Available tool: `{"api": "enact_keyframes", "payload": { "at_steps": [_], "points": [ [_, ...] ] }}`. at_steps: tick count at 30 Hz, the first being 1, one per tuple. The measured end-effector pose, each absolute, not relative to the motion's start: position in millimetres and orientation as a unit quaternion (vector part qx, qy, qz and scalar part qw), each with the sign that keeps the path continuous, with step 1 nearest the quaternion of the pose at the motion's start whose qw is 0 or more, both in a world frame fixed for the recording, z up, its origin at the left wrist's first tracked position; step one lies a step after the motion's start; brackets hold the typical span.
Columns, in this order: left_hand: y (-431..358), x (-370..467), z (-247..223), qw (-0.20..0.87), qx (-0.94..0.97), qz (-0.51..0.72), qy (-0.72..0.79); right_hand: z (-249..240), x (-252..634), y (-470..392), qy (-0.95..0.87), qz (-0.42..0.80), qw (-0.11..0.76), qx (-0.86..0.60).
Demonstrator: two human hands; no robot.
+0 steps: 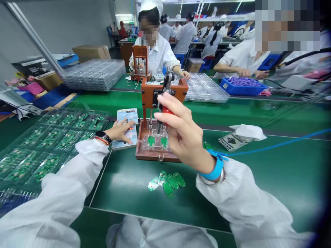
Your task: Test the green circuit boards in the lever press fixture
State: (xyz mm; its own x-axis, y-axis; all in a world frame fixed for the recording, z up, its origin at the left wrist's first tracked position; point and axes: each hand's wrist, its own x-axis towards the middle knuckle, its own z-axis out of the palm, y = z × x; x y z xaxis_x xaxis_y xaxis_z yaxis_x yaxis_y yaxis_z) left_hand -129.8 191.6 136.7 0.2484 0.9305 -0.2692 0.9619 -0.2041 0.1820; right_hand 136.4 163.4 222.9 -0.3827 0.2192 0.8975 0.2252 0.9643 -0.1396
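My right hand (182,129) is wrapped round the red-gripped lever (167,111) of a brown clamp fixture (146,96). Under the fixture's clear plate, green circuit boards (163,141) sit in the base. My left hand (121,131) lies with fingers spread on the white boxes with red digital displays (130,135), just left of the fixture. In front of the fixture, a small pile of loose green circuit boards (169,182) rests on the green bench. A blue strap with a cord circles my right wrist.
At left are clear trays filled with circuit boards (64,134). A carton with white cloth (234,139) stands at right, near the blue cord (284,143). Across the bench, a co-worker (160,51) sits behind another fixture (140,62), between stacked trays (94,74) and a blue bin (241,88).
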Motion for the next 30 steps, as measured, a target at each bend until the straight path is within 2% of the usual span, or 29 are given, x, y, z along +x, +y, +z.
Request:
{"api": "enact_keyframes", "payload": {
  "at_steps": [2, 5, 7, 11, 14, 30],
  "points": [
    [192, -130, 136, 0.147, 0.777, -0.045, 0.610, 221, 143, 150, -0.826, -0.025, 0.542, -0.155],
    [194, -139, 134, 0.150, 0.782, -0.005, 0.605, 196, 155, 122, -0.834, -0.050, 0.539, -0.110],
    [193, -149, 131, 0.159, 0.781, 0.035, 0.603, 168, 163, 104, -0.891, -0.010, 0.446, -0.085],
    [190, -164, 125, 0.182, 0.767, 0.067, 0.612, 115, 172, 83, -0.962, 0.133, 0.166, -0.171],
    [190, -165, 126, 0.185, 0.768, 0.079, 0.609, 94, 173, 79, -0.963, 0.160, 0.073, -0.205],
    [185, -163, 129, 0.148, 0.788, 0.080, 0.593, 105, 161, 94, -0.946, 0.270, 0.056, -0.172]
  ]
}}
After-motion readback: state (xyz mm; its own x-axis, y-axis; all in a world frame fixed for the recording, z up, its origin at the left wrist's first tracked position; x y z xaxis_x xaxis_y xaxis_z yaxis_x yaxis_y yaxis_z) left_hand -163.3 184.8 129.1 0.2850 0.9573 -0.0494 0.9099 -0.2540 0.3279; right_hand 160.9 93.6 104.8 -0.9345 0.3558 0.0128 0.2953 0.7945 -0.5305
